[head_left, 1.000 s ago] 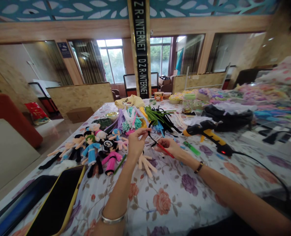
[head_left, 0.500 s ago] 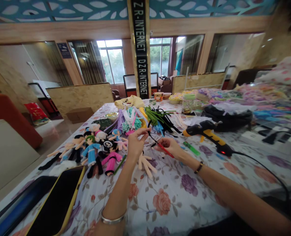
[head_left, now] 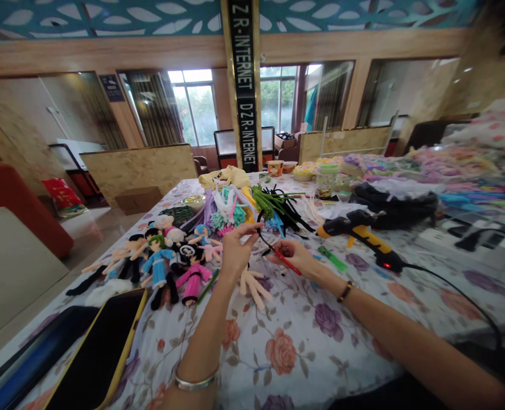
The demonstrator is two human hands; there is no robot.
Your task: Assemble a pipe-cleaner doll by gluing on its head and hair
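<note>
My left hand (head_left: 236,249) is raised over the floral tablecloth (head_left: 295,336), its fingers pinched on a black pipe cleaner (head_left: 259,218) that curls up above the fingertips. My right hand (head_left: 295,255) is closed on a red-handled tool (head_left: 287,261), which looks like small scissors or pliers, its tip touching the black pipe cleaner beside my left fingers. Under my hands lies a skin-coloured pipe-cleaner figure (head_left: 253,284). A heap of coloured pipe cleaners (head_left: 252,208) lies just beyond.
Several finished pipe-cleaner dolls (head_left: 167,256) lie to the left. A yellow-and-black glue gun (head_left: 363,233) with its cable rests to the right. A phone in a yellow case (head_left: 98,353) sits at the near left. Jars, bowls and piles of craft material fill the far side.
</note>
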